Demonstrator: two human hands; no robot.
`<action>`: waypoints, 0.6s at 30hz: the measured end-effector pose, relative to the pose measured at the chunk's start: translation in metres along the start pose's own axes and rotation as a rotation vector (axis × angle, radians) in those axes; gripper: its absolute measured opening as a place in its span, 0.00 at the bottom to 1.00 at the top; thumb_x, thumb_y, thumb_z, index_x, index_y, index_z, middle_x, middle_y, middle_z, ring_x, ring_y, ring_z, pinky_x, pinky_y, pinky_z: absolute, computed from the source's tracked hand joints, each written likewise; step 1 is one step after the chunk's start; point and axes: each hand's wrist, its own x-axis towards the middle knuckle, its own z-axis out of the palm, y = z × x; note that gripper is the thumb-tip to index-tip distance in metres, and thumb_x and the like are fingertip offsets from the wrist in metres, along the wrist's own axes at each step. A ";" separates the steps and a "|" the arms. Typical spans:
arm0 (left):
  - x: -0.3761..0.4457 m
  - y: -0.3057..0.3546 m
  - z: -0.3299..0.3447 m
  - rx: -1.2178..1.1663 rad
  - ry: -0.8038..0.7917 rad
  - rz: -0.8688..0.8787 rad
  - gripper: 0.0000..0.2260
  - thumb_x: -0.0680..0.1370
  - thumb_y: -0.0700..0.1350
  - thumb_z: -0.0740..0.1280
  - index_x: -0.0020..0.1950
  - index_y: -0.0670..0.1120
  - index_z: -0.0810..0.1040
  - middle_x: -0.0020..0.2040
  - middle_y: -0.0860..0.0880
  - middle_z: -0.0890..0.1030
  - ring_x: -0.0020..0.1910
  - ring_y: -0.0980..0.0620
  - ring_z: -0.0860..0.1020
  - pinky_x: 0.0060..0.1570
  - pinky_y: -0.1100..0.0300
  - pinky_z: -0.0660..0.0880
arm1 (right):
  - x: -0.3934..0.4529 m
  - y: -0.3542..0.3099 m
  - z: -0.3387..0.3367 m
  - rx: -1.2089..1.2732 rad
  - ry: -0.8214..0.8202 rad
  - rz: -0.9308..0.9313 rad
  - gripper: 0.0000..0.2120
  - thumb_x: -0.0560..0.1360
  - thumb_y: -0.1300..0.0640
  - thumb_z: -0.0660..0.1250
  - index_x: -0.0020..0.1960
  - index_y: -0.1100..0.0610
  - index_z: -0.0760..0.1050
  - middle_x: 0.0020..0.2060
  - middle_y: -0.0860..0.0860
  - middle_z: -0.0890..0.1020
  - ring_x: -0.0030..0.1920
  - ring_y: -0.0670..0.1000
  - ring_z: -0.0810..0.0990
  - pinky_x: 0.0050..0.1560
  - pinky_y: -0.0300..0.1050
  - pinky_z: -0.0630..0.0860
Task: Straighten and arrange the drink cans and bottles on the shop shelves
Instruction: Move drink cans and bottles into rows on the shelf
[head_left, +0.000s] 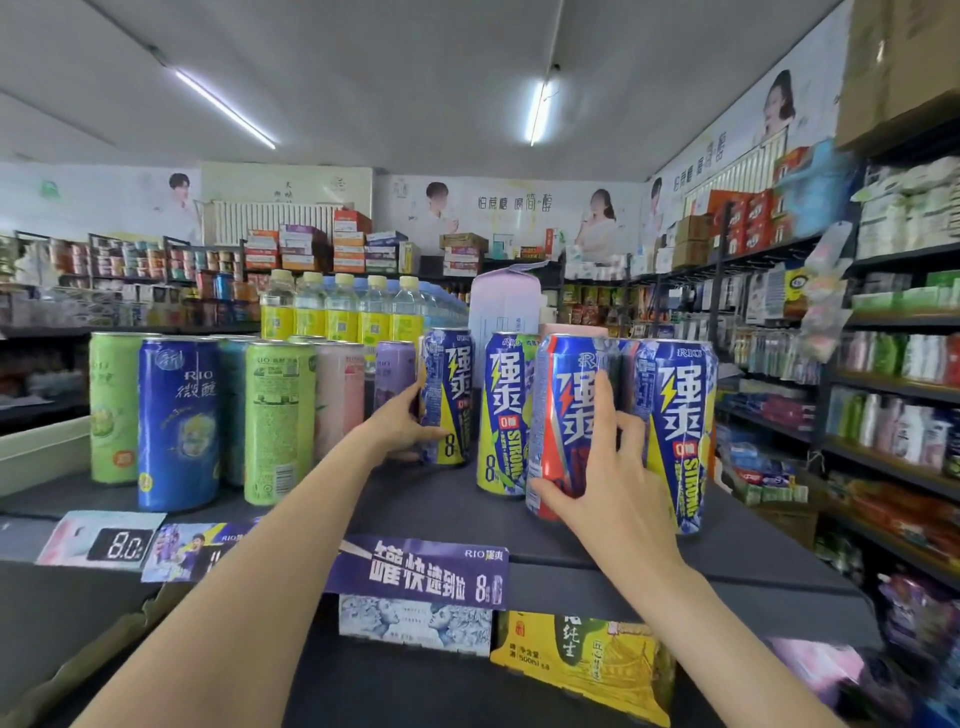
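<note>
The left hand (402, 423) is gripping the left side of a blue can (448, 395) standing upright at the back of the dark shelf (431, 499); its grip is curled around the can, thumb in front. The right hand (602, 483) is holding a red can (563, 421) upright near the shelf's front, thumb low on the can's left side, fingers spread across its right. A second blue can (506, 410) is standing between the two held cans. A third (675, 431) is standing just right of the red can. Slim cans (179, 421) are standing in a group at the left. Yellow-labelled bottles (337, 312) are lining the rear.
</note>
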 end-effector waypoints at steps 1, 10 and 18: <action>0.002 -0.003 0.001 -0.007 0.021 0.000 0.31 0.73 0.38 0.71 0.71 0.51 0.61 0.61 0.46 0.77 0.55 0.46 0.78 0.44 0.49 0.78 | 0.001 -0.001 -0.001 0.018 -0.011 0.005 0.52 0.71 0.39 0.67 0.73 0.51 0.29 0.64 0.55 0.62 0.51 0.53 0.78 0.41 0.39 0.73; 0.021 0.002 0.024 0.284 0.149 0.024 0.46 0.68 0.47 0.76 0.75 0.42 0.49 0.67 0.40 0.71 0.66 0.40 0.70 0.65 0.48 0.67 | 0.002 -0.033 0.004 -0.024 0.009 0.220 0.54 0.71 0.42 0.69 0.73 0.48 0.26 0.64 0.53 0.59 0.49 0.54 0.80 0.42 0.48 0.76; 0.058 -0.002 0.017 0.179 -0.037 -0.008 0.46 0.64 0.45 0.79 0.73 0.48 0.55 0.70 0.40 0.68 0.70 0.40 0.65 0.66 0.43 0.66 | 0.004 -0.039 0.008 -0.088 0.036 0.252 0.53 0.71 0.40 0.68 0.74 0.50 0.28 0.65 0.54 0.60 0.52 0.54 0.78 0.43 0.47 0.76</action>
